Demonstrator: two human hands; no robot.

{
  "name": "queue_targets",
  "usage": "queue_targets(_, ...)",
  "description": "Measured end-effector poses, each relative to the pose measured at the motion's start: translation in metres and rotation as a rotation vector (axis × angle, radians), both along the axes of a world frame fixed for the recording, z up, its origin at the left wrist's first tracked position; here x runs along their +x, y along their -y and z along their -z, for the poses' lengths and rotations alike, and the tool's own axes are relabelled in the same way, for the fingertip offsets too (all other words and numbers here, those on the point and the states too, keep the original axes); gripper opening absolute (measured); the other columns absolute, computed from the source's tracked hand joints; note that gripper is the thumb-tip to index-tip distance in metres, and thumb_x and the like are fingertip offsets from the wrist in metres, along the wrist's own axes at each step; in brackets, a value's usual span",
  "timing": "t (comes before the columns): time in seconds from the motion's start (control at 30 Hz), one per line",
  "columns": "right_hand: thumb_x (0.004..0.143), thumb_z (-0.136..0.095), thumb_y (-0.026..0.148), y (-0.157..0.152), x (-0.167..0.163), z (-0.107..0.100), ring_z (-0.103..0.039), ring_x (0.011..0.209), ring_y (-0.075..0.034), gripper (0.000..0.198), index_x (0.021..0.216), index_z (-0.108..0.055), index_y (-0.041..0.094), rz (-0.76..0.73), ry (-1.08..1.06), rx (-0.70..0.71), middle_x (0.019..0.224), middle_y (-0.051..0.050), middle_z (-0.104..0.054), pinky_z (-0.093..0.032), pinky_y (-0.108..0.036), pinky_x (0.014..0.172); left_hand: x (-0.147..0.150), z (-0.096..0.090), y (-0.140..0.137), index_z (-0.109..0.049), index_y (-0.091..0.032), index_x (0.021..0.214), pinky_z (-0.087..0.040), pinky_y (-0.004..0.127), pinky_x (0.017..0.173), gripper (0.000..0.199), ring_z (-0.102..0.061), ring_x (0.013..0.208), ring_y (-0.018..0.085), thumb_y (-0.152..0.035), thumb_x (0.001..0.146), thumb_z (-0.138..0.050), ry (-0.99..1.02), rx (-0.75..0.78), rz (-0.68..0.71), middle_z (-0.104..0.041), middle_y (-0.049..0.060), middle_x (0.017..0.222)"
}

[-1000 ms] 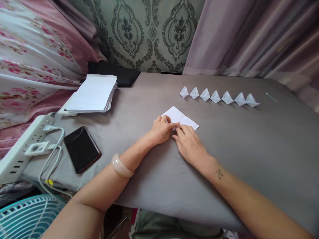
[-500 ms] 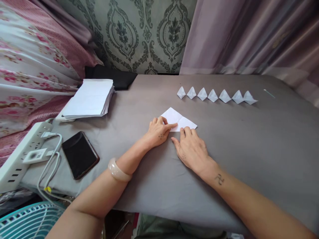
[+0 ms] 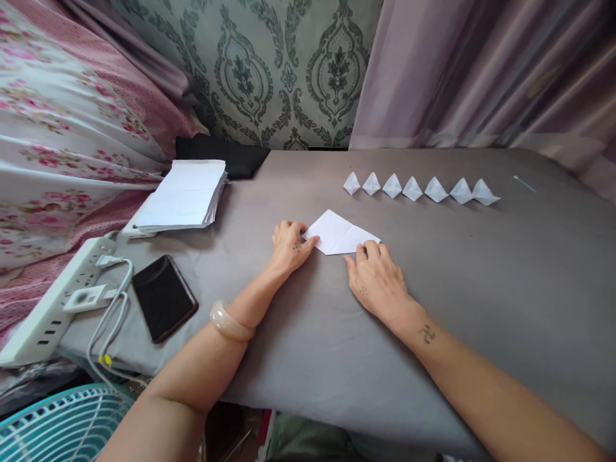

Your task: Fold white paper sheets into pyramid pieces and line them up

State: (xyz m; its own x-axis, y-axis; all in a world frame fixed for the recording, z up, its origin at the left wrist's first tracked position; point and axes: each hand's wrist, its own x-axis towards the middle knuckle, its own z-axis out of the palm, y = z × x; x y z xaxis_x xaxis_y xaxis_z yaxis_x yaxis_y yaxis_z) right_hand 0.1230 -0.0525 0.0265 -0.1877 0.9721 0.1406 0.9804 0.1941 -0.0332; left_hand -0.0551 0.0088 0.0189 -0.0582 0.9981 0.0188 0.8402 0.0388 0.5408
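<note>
A white sheet of folded paper (image 3: pixel 339 232) lies on the grey cloth, kite-shaped, with creases across its face. At its left corner my left hand (image 3: pixel 291 245) is closed, the thumb on top of the paper and the fingers curled at the edge. My right hand (image 3: pixel 378 276) rests at the lower right edge, fingertips on the paper and the thumb held apart on the cloth. Beyond the sheet stands a row of several small folded paper shapes (image 3: pixel 412 188), each pointed at the top.
A stack of white paper (image 3: pixel 183 196) sits at the back left by a black cloth (image 3: pixel 240 160). Nearer are a phone (image 3: pixel 165 298) and a white power strip (image 3: pixel 52 301) with cables. A cotton swab (image 3: pixel 524 184) lies far right. A turquoise fan (image 3: pixel 62 427) stands below the table edge.
My left hand has drawn back leftward from the middle of the paper to its left corner. The right hand has slid slightly right along the lower edge, and more of the sheet shows.
</note>
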Motion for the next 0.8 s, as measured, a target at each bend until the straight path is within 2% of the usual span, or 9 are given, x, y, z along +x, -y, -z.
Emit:
queue_targets(0.13,0.098,-0.036,0.034,-0.013,0.009,0.003,-0.051,0.106,-0.03,0.04,0.111,-0.063,0.007,0.011,-0.069,-0.007,0.114,-0.018,-0.057,-0.049,-0.037,0.074,0.0,-0.003,0.002,-0.064,-0.016,0.081,-0.042,0.036,0.087,0.015,-0.055,0.094,0.023,-0.031,0.08,-0.059,0.065,-0.033,-0.041,-0.061,0.01,0.094)
queue_targets(0.23,0.097,-0.038,0.034,-0.023,0.016,0.005,-0.05,0.109,-0.029,0.036,0.11,-0.064,0.012,-0.013,-0.13,-0.006,0.116,-0.016,-0.057,-0.049,-0.038,0.078,0.003,-0.006,0.01,-0.059,-0.017,0.076,-0.043,0.031,0.071,0.012,-0.056,0.078,0.019,-0.029,0.078,-0.058,0.17,-0.067,-0.034,-0.062,0.005,0.08)
queue_targets(0.3,0.096,-0.041,0.035,-0.028,0.02,0.007,-0.05,0.111,-0.03,0.035,0.109,-0.065,0.013,-0.032,-0.167,-0.002,0.118,-0.016,-0.057,-0.048,-0.04,0.082,0.006,-0.01,0.019,-0.057,-0.017,0.084,-0.041,0.028,0.065,0.012,-0.056,0.072,0.016,-0.027,0.077,-0.058,0.25,-0.089,-0.023,-0.062,0.003,0.077)
queue_targets(0.4,0.094,-0.045,0.036,-0.036,0.026,0.012,-0.049,0.112,-0.03,0.032,0.105,-0.066,0.015,-0.071,-0.227,0.002,0.119,-0.015,-0.057,-0.047,-0.042,0.086,0.012,-0.016,0.032,-0.05,-0.018,0.111,-0.04,0.025,0.059,0.038,-0.055,0.066,0.014,-0.023,0.075,-0.058,0.344,-0.145,0.021,-0.06,-0.001,0.075)
queue_targets(0.47,0.092,-0.05,0.035,-0.042,0.029,0.016,-0.049,0.111,-0.029,0.028,0.104,-0.066,0.016,-0.121,-0.29,0.019,0.118,-0.013,-0.057,-0.046,-0.042,0.089,0.014,-0.019,0.037,-0.047,-0.02,0.121,-0.039,0.025,0.057,0.047,-0.053,0.063,0.013,-0.023,0.075,-0.056,0.356,-0.191,0.093,-0.057,-0.002,0.071)
queue_targets(0.63,0.089,-0.054,0.024,-0.054,0.033,0.027,-0.051,0.099,-0.023,0.022,0.106,-0.067,0.019,-0.318,-0.448,0.086,0.108,-0.009,-0.061,-0.045,-0.037,0.092,0.009,-0.022,0.033,-0.066,-0.017,0.103,-0.038,0.025,0.058,0.033,-0.051,0.062,0.013,-0.021,0.074,-0.051,0.311,-0.302,0.248,-0.056,0.0,0.069)
queue_targets(0.73,0.092,-0.046,0.021,-0.054,0.033,0.026,-0.052,0.097,-0.021,0.025,0.103,-0.068,0.019,-0.408,-0.452,0.037,0.105,-0.009,-0.061,-0.046,-0.035,0.089,0.003,-0.025,0.033,-0.062,-0.015,0.114,-0.041,0.026,0.06,0.045,-0.052,0.064,0.013,-0.019,0.071,-0.052,0.294,-0.36,0.357,-0.058,0.002,0.076)
queue_targets(0.8,0.094,-0.043,0.021,-0.051,0.033,0.022,-0.051,0.099,-0.021,0.029,0.106,-0.068,0.018,-0.414,-0.439,0.01,0.108,-0.009,-0.061,-0.045,-0.035,0.09,0.0,-0.026,0.035,-0.058,-0.015,0.121,-0.044,0.027,0.063,0.051,-0.053,0.068,0.015,-0.017,0.07,-0.053,0.23,-0.329,0.421,-0.058,0.003,0.083)
